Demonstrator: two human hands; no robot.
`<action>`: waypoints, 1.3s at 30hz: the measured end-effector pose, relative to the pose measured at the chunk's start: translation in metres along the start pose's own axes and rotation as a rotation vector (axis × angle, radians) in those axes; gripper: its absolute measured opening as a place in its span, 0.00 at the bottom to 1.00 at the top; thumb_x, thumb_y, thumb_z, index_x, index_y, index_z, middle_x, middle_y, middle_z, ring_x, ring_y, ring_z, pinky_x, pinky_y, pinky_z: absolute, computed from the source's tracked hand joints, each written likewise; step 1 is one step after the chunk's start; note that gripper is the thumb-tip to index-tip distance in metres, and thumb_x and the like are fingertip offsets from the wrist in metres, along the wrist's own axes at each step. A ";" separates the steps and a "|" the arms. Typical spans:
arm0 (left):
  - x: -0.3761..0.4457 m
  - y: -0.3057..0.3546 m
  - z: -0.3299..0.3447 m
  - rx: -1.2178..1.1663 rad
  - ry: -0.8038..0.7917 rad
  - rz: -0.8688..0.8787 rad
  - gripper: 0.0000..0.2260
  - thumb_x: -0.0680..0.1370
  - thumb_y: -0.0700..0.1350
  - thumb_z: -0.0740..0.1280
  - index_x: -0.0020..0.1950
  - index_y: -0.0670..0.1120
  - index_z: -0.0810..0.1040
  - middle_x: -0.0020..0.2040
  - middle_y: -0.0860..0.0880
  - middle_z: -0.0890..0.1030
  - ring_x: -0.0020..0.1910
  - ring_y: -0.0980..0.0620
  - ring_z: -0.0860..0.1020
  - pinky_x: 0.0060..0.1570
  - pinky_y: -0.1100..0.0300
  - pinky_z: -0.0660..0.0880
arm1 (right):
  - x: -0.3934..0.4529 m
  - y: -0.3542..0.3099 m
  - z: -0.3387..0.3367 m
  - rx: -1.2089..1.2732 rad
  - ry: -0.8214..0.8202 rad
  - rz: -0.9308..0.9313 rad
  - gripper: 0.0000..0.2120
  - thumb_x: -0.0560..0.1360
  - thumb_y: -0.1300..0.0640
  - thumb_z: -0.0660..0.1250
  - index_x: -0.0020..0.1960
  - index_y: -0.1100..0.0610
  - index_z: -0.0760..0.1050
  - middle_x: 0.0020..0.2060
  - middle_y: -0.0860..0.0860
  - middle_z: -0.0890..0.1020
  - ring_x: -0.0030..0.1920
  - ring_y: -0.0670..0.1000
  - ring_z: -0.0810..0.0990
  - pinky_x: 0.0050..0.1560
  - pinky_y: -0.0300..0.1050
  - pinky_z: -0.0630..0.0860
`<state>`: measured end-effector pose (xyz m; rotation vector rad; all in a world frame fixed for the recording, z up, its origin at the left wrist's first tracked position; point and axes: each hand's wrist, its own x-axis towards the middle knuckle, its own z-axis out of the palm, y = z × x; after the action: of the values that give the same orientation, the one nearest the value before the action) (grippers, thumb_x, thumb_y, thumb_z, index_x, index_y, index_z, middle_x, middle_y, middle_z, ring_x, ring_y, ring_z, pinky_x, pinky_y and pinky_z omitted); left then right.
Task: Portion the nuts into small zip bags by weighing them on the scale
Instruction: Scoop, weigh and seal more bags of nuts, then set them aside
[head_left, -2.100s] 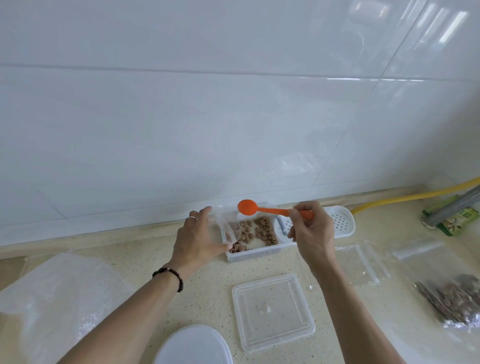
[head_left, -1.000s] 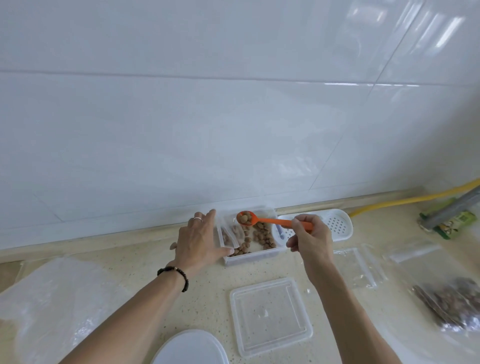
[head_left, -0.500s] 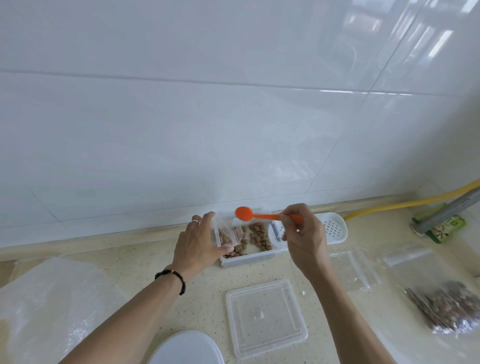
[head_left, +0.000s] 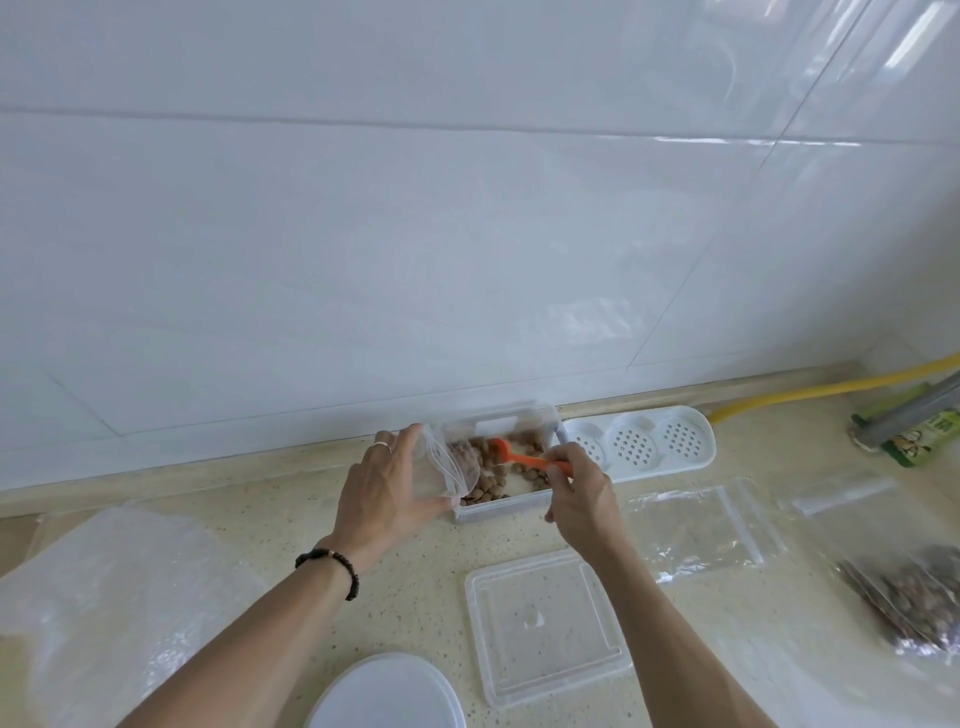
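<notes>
Plastic dominates the near edge of the speckled cream counter (head_left: 395, 582): a round white lid (head_left: 387, 693) cut off by the frame, and beside it a square clear lid (head_left: 543, 623) with rounded corners. Crinkled clear film (head_left: 104, 597) lies to the left; on the right an empty flat zip bag (head_left: 696, 525) and a larger bag of brown nuts (head_left: 914, 592).

Further back, the left hand (head_left: 384, 493) grips a small zip bag (head_left: 452, 467) between fingers and thumb, holding its mouth open at the left end of the clear rectangular tub (head_left: 506, 506). The right hand (head_left: 582, 493) is curled round the handle of an orange spoon (head_left: 519, 457). Half a second ago the spoon was raised above the tub; now its bowl is down among the loose nuts (head_left: 491, 475) inside. The small bag seems to hold a few nuts already, though the plastic blurs them.

Just right of the tub sits a white perforated tray (head_left: 649, 447) with round hollows. Behind it a yellow hose (head_left: 831, 389) runs along the glossy white tiled wall (head_left: 467, 208).
</notes>
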<state>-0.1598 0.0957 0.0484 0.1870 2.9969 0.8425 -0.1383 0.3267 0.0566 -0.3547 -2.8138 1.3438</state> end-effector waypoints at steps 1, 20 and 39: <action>0.000 0.000 0.000 0.000 0.003 0.001 0.41 0.65 0.63 0.75 0.72 0.51 0.61 0.59 0.48 0.71 0.58 0.48 0.74 0.52 0.55 0.73 | -0.001 -0.003 0.001 0.072 -0.053 0.036 0.07 0.82 0.61 0.57 0.51 0.54 0.73 0.38 0.53 0.80 0.28 0.52 0.80 0.30 0.43 0.75; 0.007 0.014 -0.004 0.065 0.006 0.003 0.35 0.67 0.61 0.73 0.69 0.53 0.65 0.54 0.49 0.72 0.54 0.47 0.75 0.49 0.53 0.73 | -0.014 -0.023 -0.045 0.634 0.160 0.278 0.06 0.80 0.65 0.61 0.53 0.59 0.76 0.41 0.56 0.84 0.27 0.50 0.78 0.30 0.44 0.74; 0.010 0.023 0.003 -0.002 0.008 -0.028 0.39 0.68 0.61 0.73 0.73 0.51 0.62 0.61 0.48 0.72 0.58 0.48 0.74 0.54 0.52 0.73 | -0.015 -0.042 -0.060 0.122 0.223 -0.119 0.08 0.80 0.63 0.60 0.47 0.54 0.75 0.34 0.53 0.81 0.30 0.54 0.79 0.32 0.51 0.78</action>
<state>-0.1674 0.1183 0.0576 0.1414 2.9985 0.8463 -0.1260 0.3445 0.1282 -0.3082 -2.5182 1.3506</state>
